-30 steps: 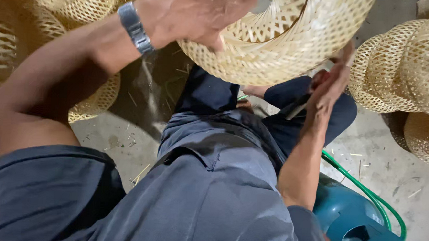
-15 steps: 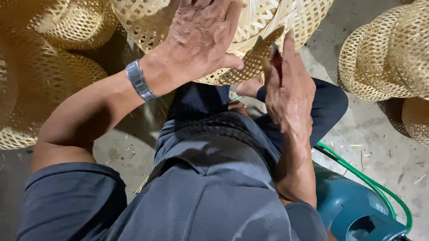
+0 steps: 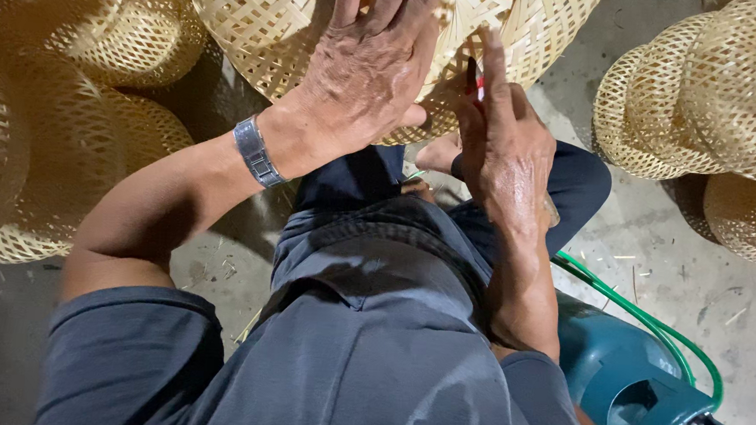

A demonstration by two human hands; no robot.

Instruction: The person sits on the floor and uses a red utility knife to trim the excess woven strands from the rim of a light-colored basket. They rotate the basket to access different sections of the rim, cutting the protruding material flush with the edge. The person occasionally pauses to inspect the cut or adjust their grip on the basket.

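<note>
A pale woven bamboo basket (image 3: pixel 258 25) is held up in front of me, above my lap. My left hand (image 3: pixel 368 65) lies spread over its near side, fingers apart and pressed onto the weave, with a metal watch (image 3: pixel 256 152) on the wrist. My right hand (image 3: pixel 506 150) is just to the right, at the basket's lower edge. It is closed around a small tool with a red part (image 3: pixel 479 87) that shows between the fingers against the weave. Most of the tool is hidden by the hand.
More woven bamboo baskets are stacked at the left (image 3: pixel 72 119) and at the right (image 3: pixel 703 92). A teal metal tank (image 3: pixel 619 380) with a green hose (image 3: pixel 648 326) sits by my right hip. Bamboo scraps lie on the concrete floor (image 3: pixel 702 281).
The basket has come lower and to the left. My left hand slid across its near side. My right hand rose from my lap to the basket's edge with the tool.
</note>
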